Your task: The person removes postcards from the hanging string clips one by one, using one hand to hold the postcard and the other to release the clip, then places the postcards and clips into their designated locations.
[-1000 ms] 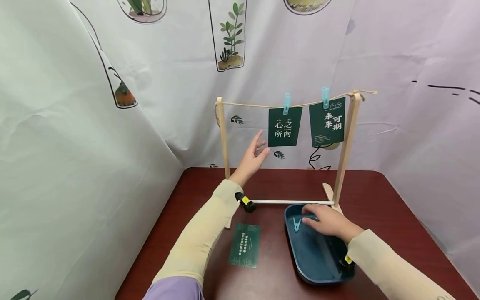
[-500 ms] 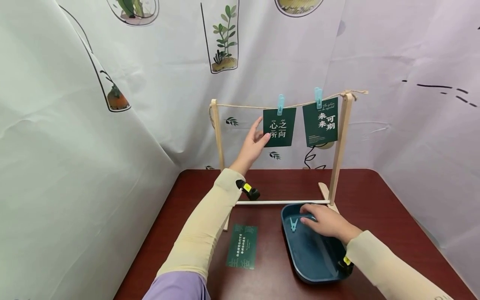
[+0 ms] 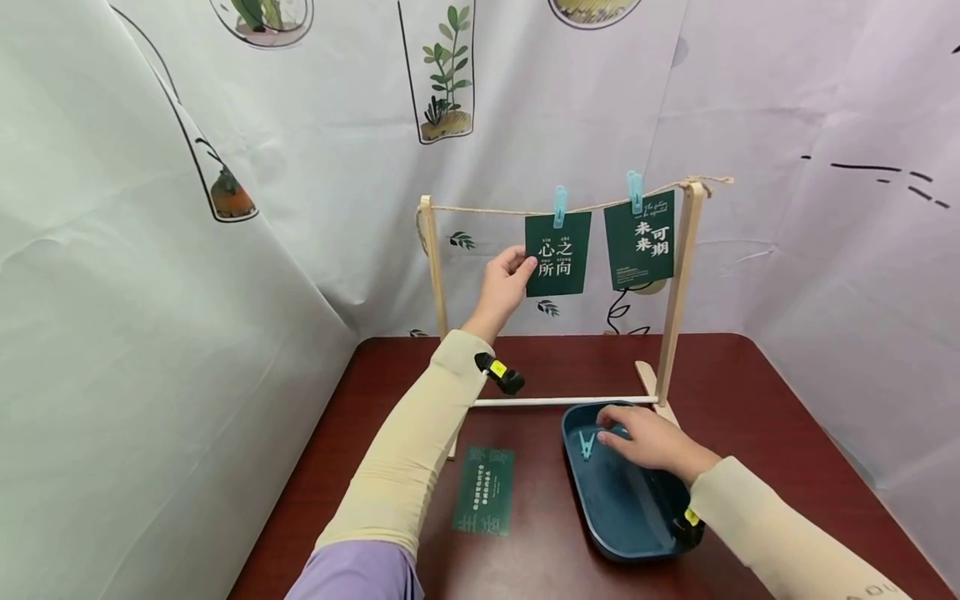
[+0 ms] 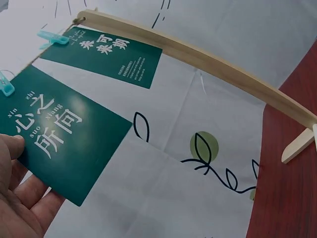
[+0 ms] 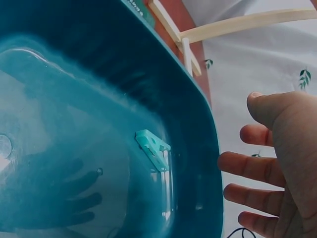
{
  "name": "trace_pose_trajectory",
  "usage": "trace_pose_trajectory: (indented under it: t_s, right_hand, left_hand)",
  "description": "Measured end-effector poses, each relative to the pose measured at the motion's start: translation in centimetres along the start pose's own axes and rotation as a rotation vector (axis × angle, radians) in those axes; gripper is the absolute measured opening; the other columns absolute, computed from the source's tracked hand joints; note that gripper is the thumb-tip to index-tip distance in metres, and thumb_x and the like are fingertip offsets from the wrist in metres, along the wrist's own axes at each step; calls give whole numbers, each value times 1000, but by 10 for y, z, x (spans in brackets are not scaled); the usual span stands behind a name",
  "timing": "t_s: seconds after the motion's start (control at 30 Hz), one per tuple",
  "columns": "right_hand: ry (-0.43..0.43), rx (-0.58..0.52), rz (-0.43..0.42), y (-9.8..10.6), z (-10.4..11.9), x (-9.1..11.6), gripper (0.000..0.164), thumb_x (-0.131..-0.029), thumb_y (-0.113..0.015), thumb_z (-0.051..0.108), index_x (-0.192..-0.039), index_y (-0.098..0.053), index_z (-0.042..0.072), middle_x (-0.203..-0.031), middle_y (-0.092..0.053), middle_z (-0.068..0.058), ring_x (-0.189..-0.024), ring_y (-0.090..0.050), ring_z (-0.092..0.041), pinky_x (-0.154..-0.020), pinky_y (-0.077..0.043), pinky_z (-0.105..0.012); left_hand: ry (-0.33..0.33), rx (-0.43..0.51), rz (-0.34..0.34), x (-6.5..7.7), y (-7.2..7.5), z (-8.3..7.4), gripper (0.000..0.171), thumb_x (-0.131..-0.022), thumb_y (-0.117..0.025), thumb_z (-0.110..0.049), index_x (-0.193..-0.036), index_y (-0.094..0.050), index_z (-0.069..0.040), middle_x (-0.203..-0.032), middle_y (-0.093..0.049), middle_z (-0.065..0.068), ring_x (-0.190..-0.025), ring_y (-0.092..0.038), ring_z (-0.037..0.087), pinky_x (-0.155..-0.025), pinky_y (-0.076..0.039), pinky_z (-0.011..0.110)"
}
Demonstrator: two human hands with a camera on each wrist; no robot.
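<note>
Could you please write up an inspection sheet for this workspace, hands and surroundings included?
Surface: glossy red-brown table.
Job's things: left hanging card and right hanging card, each fixed to the twine of a wooden rack by a light-blue clothespin; third green card flat on the table; spare clothespin in the blue tray.
Clutter: nothing seen.
Left hand: pinches the left hanging card at its left edge.
Right hand: over the tray, holding nothing visible.
Cables: nothing seen.
Surroundings: white cloth with plant prints behind.
</note>
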State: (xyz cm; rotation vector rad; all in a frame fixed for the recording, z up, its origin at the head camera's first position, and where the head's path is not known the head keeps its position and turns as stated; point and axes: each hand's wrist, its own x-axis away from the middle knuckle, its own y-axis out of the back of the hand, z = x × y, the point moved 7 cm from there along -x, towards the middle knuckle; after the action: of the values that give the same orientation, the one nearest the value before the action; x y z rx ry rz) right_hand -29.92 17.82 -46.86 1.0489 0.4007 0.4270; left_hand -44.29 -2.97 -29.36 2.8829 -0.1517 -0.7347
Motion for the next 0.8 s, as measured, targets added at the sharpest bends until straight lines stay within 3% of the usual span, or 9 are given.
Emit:
trace_pose_trajectory:
  t_s: [0.1,0.23,0.37,0.8]
  right_hand:
    - [-7,5,1,1,1,-1,23,-99,-67,28,-117,-67,14,-107,-70,0,-96,-68,-22,-85,-57,-45]
    - [-17,15,16,5,4,-7,19,-99,-67,30,-113,-68,17,-102,-69,5,-86,-64,-10,-79,-57,-38]
    - [-23,26,26,20,8,-20,16,-100,-66,30,-107,-70,16,-92,-68,8,-75,-58,-6,-71,-54,-34]
    - [-51,154,-63,120,50,-77,22,-102,-62,29,-110,-70,10,-90,-70,-1,-77,-62,-17,-75,-55,-45]
  left_hand:
    - [-9,-9,-9,1,1,-4,18,-103,-61,-17,-114,-69,-5,-99,-74,11,-75,-58,12,-64,-47,24]
    - [-3,-5,-3,4,2,-7,17,-103,-61,-18,-112,-71,-6,-99,-75,9,-76,-61,13,-64,-48,25]
    - [-1,-4,5,4,2,-7,18,-103,-60,-17,-113,-70,-6,-101,-75,10,-80,-64,13,-64,-49,25]
    - [15,-19,-3,8,4,-7,19,-103,-61,-18,-114,-71,-6,-99,-76,7,-82,-67,14,-67,-52,27]
